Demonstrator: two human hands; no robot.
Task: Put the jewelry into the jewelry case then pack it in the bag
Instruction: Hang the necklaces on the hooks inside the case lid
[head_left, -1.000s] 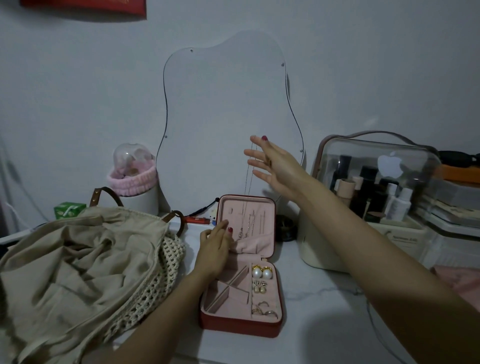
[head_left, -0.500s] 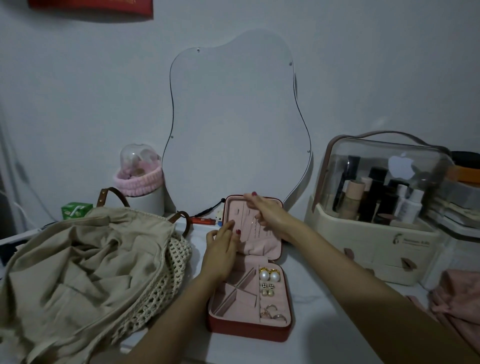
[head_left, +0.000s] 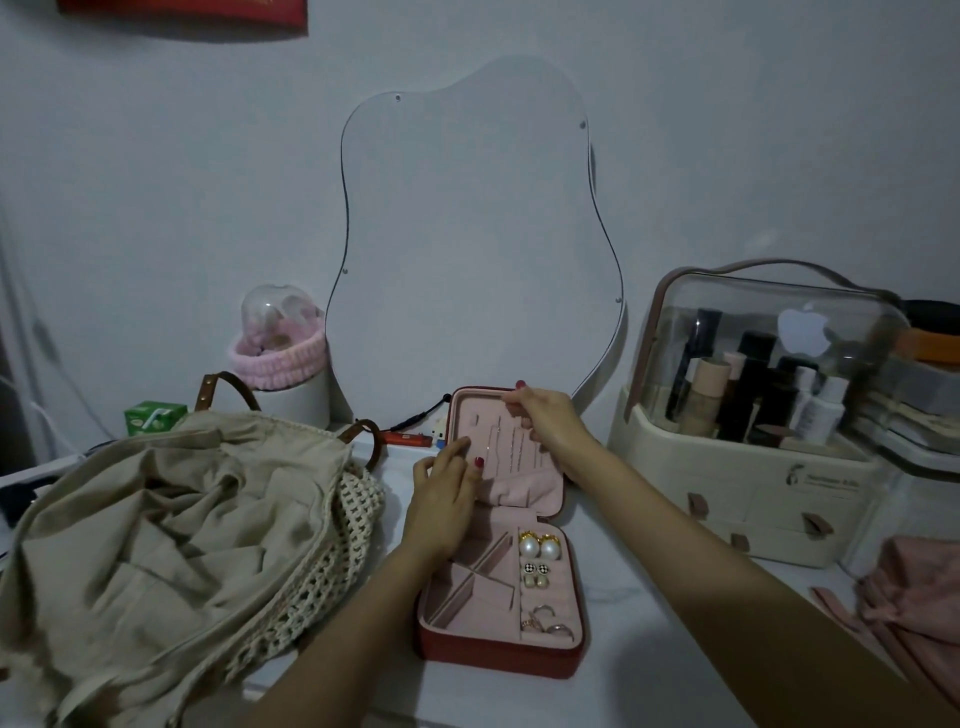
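Head view shows the jewelry case (head_left: 498, 582) open on the table, beside the bag (head_left: 171, 535). The right hand (head_left: 545, 423) pinches a thin necklace (head_left: 511, 447) at the lid's top; the left hand (head_left: 444, 493) pinches the lid's edge. Best to hook the chain taut, then tuck the slack into the pocket.

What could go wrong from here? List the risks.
1. The right hand is at the top of the upright lid, where thin chains hang; they could tangle or slip off.
2. The case lies open, with earrings and rings loose in their slots; a knock from the left hand could spill them.
3. The bag is slumped, so packing may be awkward.
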